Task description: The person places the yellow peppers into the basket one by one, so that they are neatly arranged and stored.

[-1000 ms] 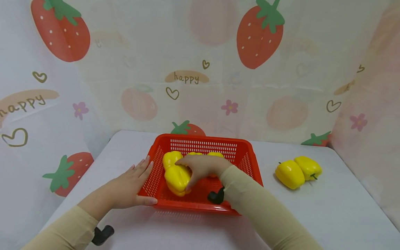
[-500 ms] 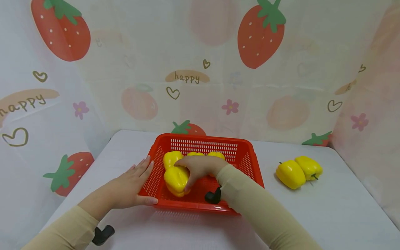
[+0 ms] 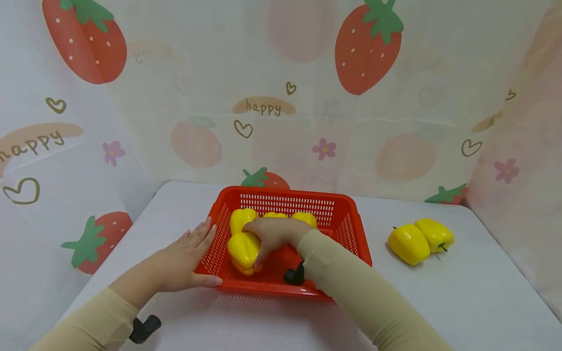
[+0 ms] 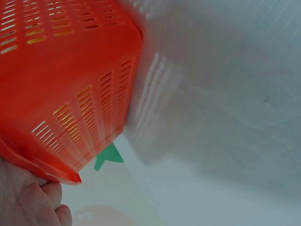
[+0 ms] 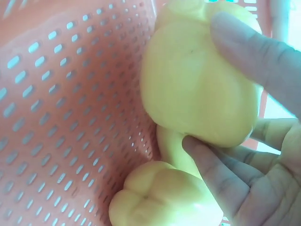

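Observation:
In the head view, my right hand reaches into the red basket and grips a yellow bell pepper near the left wall. The right wrist view has the thumb on one side of this bell pepper and fingers on the other, with another yellow bell pepper below. My left hand rests on the basket's left rim, fingers straight along it and thumb at the front corner. In the left wrist view, part of that hand touches the rim. Several yellow bell peppers line the back of the basket, partly hidden.
Two yellow bell peppers, one in front and one behind, lie touching on the white table right of the basket. A strawberry-print cloth stands behind and at both sides. Dark straps' ends stick out at both wrists.
My right hand has shifted slightly left with the gripped bell pepper, toward the basket's left wall. My left hand and the two bell peppers on the table stay put.

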A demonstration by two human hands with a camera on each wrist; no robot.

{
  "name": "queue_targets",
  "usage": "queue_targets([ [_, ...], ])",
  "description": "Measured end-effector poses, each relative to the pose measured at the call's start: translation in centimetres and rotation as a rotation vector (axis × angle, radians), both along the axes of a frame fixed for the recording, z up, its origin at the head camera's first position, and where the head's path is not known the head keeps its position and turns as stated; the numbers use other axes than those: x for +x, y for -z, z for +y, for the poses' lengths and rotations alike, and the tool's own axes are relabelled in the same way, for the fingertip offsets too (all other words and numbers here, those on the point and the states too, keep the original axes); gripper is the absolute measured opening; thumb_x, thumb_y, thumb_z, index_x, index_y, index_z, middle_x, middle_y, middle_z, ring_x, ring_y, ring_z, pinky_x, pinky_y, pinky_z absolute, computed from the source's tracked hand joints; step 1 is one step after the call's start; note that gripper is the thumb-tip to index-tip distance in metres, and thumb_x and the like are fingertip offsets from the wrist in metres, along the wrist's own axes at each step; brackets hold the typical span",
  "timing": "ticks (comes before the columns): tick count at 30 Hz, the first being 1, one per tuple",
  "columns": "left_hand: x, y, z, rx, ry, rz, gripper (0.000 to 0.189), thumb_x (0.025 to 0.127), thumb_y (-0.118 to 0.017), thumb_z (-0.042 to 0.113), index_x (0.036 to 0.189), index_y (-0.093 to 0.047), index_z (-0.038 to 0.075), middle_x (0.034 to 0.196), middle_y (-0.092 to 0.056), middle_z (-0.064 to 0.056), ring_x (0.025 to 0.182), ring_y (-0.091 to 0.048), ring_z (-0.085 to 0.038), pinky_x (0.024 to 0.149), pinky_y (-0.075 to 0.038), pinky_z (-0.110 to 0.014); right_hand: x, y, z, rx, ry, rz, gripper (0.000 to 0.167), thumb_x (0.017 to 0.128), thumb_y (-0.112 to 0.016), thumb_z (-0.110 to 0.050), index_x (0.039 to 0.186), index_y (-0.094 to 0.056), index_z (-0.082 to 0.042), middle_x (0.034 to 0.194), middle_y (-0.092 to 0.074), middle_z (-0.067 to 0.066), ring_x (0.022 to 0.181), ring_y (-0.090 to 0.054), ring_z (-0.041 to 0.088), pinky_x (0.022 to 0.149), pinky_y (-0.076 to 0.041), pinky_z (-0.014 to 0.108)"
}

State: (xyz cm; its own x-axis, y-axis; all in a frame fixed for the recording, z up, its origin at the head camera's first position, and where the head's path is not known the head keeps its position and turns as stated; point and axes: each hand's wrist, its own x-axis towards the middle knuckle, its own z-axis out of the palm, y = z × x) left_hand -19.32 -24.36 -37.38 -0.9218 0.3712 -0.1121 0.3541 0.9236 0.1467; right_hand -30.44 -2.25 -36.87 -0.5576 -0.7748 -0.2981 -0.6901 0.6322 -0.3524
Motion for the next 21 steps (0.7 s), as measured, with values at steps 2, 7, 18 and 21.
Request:
queue_targets([
  [2, -0.02, 0.01, 0.0, -0.003, 0.001, 0.003, 0.118, 0.064, -0.047, 0.081, 0.147, -0.012, 0.006, 0.153, -0.007, -0.013, 0.139, -0.011, -0.031, 0.109, -0.016, -0.05, 0.05, -0.01, -0.23, 0.006, 0.001, 0.001, 0.082, 0.061, -0.079, -0.05, 0.13, -0.046, -0.021, 0.108, -0.054, -0.011, 0.102, -0.047, 0.01, 0.092, -0.043, 0.031],
  [7, 0.03, -0.03, 0.05, -0.003, 0.003, 0.002, 0.117, 0.064, -0.047, 0.081, 0.147, -0.013, 0.006, 0.153, -0.006, -0.013, 0.139, -0.01, -0.03, 0.109, -0.016, -0.05, 0.21, 0.04, -0.64, 0.034, 0.001, -0.017, 0.081, 0.061, -0.078, -0.051, 0.129, -0.048, -0.018, 0.107, -0.055, -0.011, 0.1, -0.047, 0.009, 0.093, -0.041, 0.03],
  [18, 0.15, -0.18, 0.11, -0.005, 0.004, 0.008, 0.117, 0.064, -0.046, 0.081, 0.146, -0.014, 0.005, 0.153, -0.007, -0.014, 0.139, -0.011, -0.031, 0.109, -0.017, -0.05, 0.35, 0.39, -0.97, 0.077, 0.006, -0.057, 0.082, 0.058, -0.076, -0.055, 0.127, -0.05, -0.02, 0.106, -0.056, -0.012, 0.099, -0.048, 0.008, 0.094, -0.04, 0.032],
  [21, 0.17, -0.21, 0.14, -0.005, 0.002, 0.005, 0.117, 0.064, -0.047, 0.081, 0.146, -0.014, 0.005, 0.153, -0.007, -0.014, 0.139, -0.011, -0.031, 0.109, -0.017, -0.05, 0.39, 0.39, -0.93, 0.073, 0.01, -0.072, 0.083, 0.058, -0.076, -0.055, 0.129, -0.049, -0.02, 0.108, -0.055, -0.012, 0.101, -0.047, 0.008, 0.095, -0.04, 0.033],
])
